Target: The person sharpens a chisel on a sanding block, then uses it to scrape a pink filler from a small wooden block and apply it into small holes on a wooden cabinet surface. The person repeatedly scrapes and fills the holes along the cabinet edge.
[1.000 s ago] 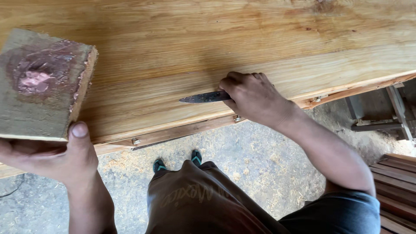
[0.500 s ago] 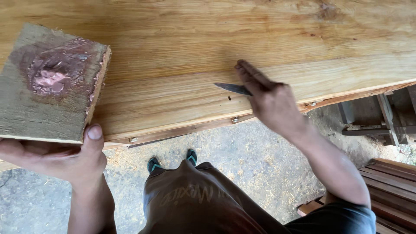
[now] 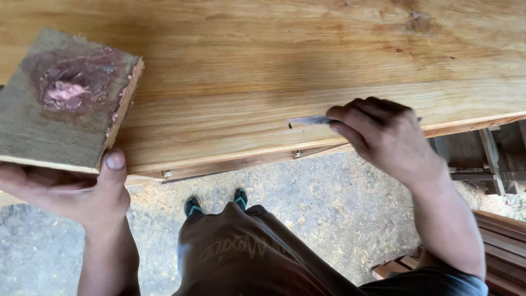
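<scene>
My left hand (image 3: 71, 189) holds up a square wooden block (image 3: 66, 104) from beneath, thumb on its near edge. A smear of pinkish-brown putty (image 3: 66, 90) sits on the block's top face. My right hand (image 3: 383, 134) grips a thin metal blade (image 3: 309, 120), a putty knife by its look. The blade's tip rests on the big light wooden board (image 3: 263, 60) near its front edge, beside a small dark hole (image 3: 289, 126). The handle is hidden inside my fist.
The board spans the whole view at waist height, with a thin wooden strip and screws (image 3: 296, 155) under its front edge. Below are sawdust-strewn concrete (image 3: 329, 208), my feet in sandals (image 3: 213, 204), stacked reddish planks (image 3: 498, 246) at the right, and a metal frame (image 3: 487, 159).
My right hand has shifted along the board's front edge, bringing the blade tip to the small hole. The block in my left hand stays about where it was.
</scene>
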